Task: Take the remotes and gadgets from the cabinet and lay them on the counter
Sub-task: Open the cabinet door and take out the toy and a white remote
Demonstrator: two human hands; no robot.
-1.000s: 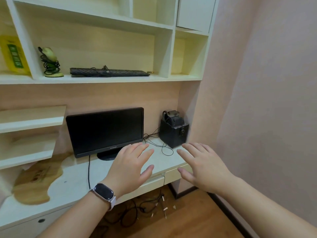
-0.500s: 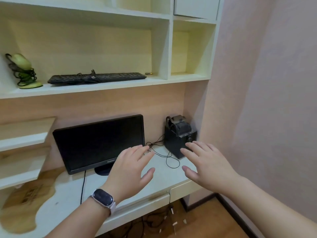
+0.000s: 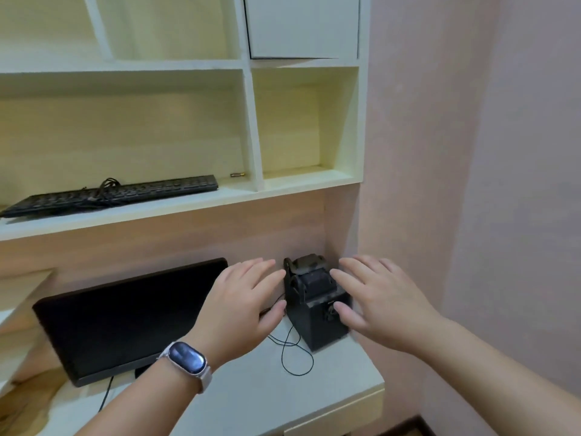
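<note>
A monitor (image 3: 125, 319), a black box (image 3: 311, 325) and a thin cable (image 3: 295, 374) are borne by the surface (image 3: 251, 394). A keyboard (image 3: 110, 196) is laid on the shelf (image 3: 188, 204).

Soft, even indoor light, slight motion blur, wide-angle bending at edges

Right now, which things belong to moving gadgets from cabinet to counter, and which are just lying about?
Job: black box between left hand and right hand; keyboard on shelf; counter.
Lying about: monitor; cable; watch.

Black gadget (image 3: 316, 309), white counter (image 3: 251, 401).
</note>
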